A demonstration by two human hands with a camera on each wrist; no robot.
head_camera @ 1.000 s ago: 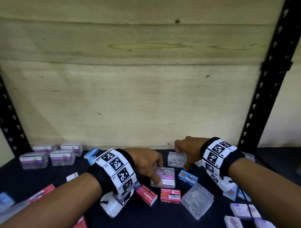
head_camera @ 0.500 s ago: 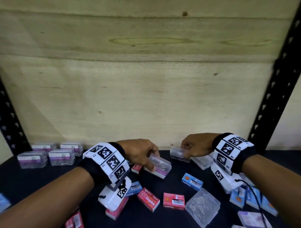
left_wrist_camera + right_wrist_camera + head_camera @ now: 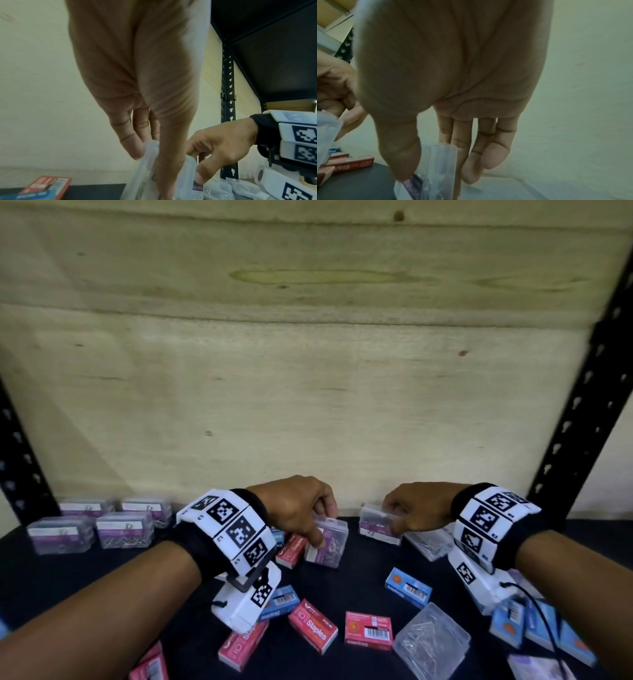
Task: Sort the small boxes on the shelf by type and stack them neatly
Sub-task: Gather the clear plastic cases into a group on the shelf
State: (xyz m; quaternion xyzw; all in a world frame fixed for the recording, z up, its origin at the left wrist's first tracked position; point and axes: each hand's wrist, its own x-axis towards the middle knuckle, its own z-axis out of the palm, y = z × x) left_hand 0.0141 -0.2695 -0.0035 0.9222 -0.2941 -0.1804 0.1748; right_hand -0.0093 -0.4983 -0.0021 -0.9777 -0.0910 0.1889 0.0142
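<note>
My left hand (image 3: 317, 525) pinches a clear paper-clip box with a purple label (image 3: 327, 546), lifted and tilted above the dark shelf (image 3: 359, 583). In the left wrist view the clear box (image 3: 147, 174) sits between thumb and fingers. My right hand (image 3: 399, 517) holds another clear paper-clip box (image 3: 375, 523) near the back wall; the right wrist view shows that box (image 3: 436, 170) pinched between thumb and fingers. Red staple boxes (image 3: 313, 630) and blue staple boxes (image 3: 407, 587) lie scattered below.
Several clear paper-clip boxes (image 3: 92, 525) stand grouped at the back left. Another clear box (image 3: 431, 638) lies at the front, one more (image 3: 426, 544) under my right wrist. Blue boxes (image 3: 537, 631) crowd the right front. A plywood wall (image 3: 308, 388) backs the shelf; black uprights (image 3: 579, 422) flank it.
Both hands took hold of clear paper-clip boxes and lifted them off the shelf. The left box rose and tilted; the right box came up near the back wall.
</note>
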